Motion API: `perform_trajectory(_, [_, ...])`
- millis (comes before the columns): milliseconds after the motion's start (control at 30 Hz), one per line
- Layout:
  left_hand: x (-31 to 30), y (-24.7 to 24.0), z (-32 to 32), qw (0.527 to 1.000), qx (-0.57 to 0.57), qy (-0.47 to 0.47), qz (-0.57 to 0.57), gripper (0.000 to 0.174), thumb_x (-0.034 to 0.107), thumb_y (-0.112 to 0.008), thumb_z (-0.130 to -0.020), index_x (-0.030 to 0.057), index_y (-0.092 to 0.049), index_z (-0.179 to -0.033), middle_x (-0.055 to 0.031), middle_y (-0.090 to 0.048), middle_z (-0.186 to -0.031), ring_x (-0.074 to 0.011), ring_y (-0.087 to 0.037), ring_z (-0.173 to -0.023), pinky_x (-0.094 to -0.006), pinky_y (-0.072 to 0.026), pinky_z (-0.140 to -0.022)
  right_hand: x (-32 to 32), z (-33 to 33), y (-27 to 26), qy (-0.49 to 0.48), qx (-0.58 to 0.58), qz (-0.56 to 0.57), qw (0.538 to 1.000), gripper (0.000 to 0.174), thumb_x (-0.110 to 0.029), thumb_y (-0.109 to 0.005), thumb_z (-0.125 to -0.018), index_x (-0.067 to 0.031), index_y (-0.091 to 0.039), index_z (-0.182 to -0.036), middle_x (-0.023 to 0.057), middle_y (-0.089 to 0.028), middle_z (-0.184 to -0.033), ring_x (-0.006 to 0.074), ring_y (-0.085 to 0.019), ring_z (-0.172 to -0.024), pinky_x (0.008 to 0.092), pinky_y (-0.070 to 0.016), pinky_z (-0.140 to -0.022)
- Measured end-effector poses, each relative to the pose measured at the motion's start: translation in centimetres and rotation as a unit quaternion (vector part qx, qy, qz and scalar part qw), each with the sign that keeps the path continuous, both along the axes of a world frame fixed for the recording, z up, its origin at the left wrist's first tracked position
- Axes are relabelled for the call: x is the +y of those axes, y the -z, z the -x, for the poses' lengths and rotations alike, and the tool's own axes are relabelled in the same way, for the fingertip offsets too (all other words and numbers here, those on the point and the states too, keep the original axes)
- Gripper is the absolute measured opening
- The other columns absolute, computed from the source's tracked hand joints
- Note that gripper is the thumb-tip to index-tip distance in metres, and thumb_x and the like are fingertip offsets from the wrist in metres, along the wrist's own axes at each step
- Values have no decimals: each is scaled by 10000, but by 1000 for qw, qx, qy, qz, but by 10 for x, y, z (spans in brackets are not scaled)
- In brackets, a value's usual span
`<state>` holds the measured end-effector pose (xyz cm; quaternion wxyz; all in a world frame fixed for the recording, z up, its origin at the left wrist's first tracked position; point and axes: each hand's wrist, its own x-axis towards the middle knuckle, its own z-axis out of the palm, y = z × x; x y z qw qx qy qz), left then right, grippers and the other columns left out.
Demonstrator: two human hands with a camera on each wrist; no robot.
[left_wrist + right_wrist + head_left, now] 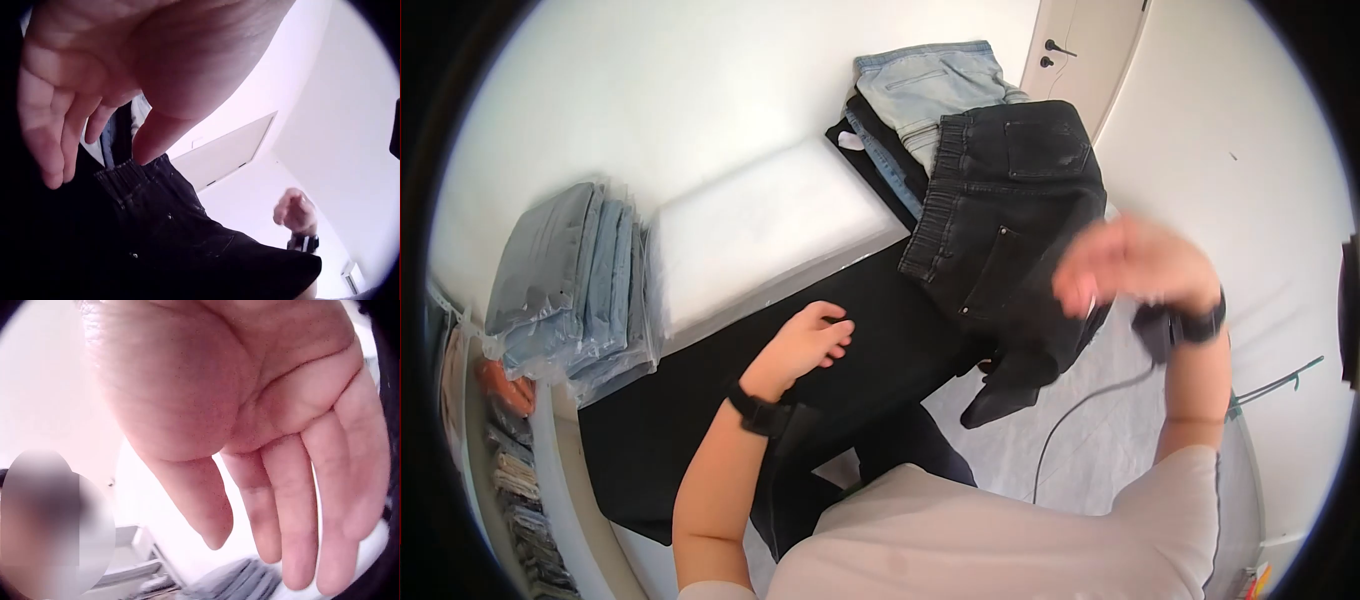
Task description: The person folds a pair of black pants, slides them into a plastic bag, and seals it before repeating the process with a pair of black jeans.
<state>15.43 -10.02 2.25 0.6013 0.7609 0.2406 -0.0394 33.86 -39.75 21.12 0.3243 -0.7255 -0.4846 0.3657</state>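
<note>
Black elastic-waist jeans (1020, 200) lie at the table's right end, with a back pocket facing up and one part hanging over the edge. Above their right side my right hand (1135, 262) is raised, blurred in the head view. The right wrist view shows that hand's palm (250, 394) with nothing in it and its fingers extended. My left hand (805, 345) hovers over the black tabletop (800, 350), fingers loosely bent and holding nothing. In the left wrist view the jeans' gathered waistband (128, 181) shows beyond the left fingertips.
Light blue jeans (925, 85) and other folded denim are stacked behind the black pair. A stack of clear plastic bags (770, 225) lies along the wall. Bagged folded jeans (565, 270) stand at left, beside a shelf (565, 450). A cable (1065, 415) hangs at right.
</note>
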Motion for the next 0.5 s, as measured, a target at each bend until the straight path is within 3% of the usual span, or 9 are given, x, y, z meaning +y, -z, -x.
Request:
perform_trajectory(67, [-14, 7, -30, 999, -3, -9, 36, 453, 281, -574, -904, 8, -445, -1242, -91, -593, -996, -152, -592, -857, -281, -492, -741, 31, -48, -16, 33, -103, -2, 994, 223, -170, -575, -865, 14, -648, -966, 81, -679, -846, 130, -640, -709, 233, -493, -611])
perform_trajectory(133, [-24, 18, -61, 993, -2, -36, 109, 560, 269, -614, -886, 9, -372, -1319, -129, -564, -1052, -186, -584, -919, -307, -498, -805, 62, -100, -22, 94, -160, 26, 982, 265, -235, -586, -878, -17, -646, -1017, 49, -675, -907, 109, -630, -802, 230, -496, -715])
perform_trajectory(200, [-30, 35, -85, 981, -11, -86, 172, 512, 261, -622, -878, -7, -417, -1263, -149, -564, -1037, -208, -584, -926, -316, -497, -803, 92, -163, -17, 150, -174, 55, 972, 304, -278, -643, -845, -33, -648, -1026, 49, -666, -923, 122, -628, -781, 234, -504, -729])
perform_trajectory(233, [-29, 49, -98, 973, -18, -106, 205, 476, 258, -623, -874, -15, -443, -1221, -155, -563, -1035, -217, -585, -920, -320, -498, -801, 107, -205, -9, 158, -217, 80, 960, 338, -309, -668, -819, -28, -653, -1007, 52, -660, -902, 127, -616, -739, 247, -510, -661])
perform_trajectory(300, [-34, 51, -114, 954, -23, -153, 257, 378, 254, -620, -872, -25, -506, -1100, -172, -566, -1047, -245, -584, -908, -335, -497, -801, 140, -239, -13, 207, -315, 189, 907, 343, -320, -666, -813, -71, -654, -1048, 33, -638, -907, 106, -592, -787, 229, -491, -652])
perform_trajectory(367, [-34, 60, -126, 933, -23, -152, 324, 396, 272, -628, -862, -24, -520, -1103, -180, -559, -1075, -252, -567, -960, -347, -477, -831, 172, -280, 0, 263, -339, 179, 885, 344, -328, -684, -782, -75, -666, -1014, 43, -634, -862, 122, -582, -753, 245, -484, -606])
perform_trajectory(400, [-31, 70, -135, 923, -24, -144, 357, 404, 278, -635, -855, -28, -524, -1094, -180, -549, -1078, -252, -562, -975, -347, -480, -817, 187, -297, 11, 244, -382, 157, 877, 384, -341, -701, -747, -68, -677, -1016, 88, -666, -897, 195, -621, -778, 309, -507, -627])
perform_trajectory(467, [-39, 65, -138, 925, -23, -174, 338, 391, 282, -639, -854, -22, -545, -1080, -171, -560, -1064, -248, -563, -976, -325, -466, -818, 213, -314, 35, 107, -477, 194, 851, 568, -408, -707, -703, -80, -635, -1161, 170, -632, -1144, 335, -596, -1050, 418, -478, -872])
perform_trajectory(500, [-40, 65, -139, 928, -17, -172, 329, 422, 302, -651, -850, -17, -541, -1102, -177, -558, -1075, -255, -567, -972, -318, -453, -846, 218, -306, 49, 134, -478, 204, 844, 665, -426, -714, -698, -68, -574, -1241, 165, -583, -1234, 330, -530, -1163, 410, -419, -971])
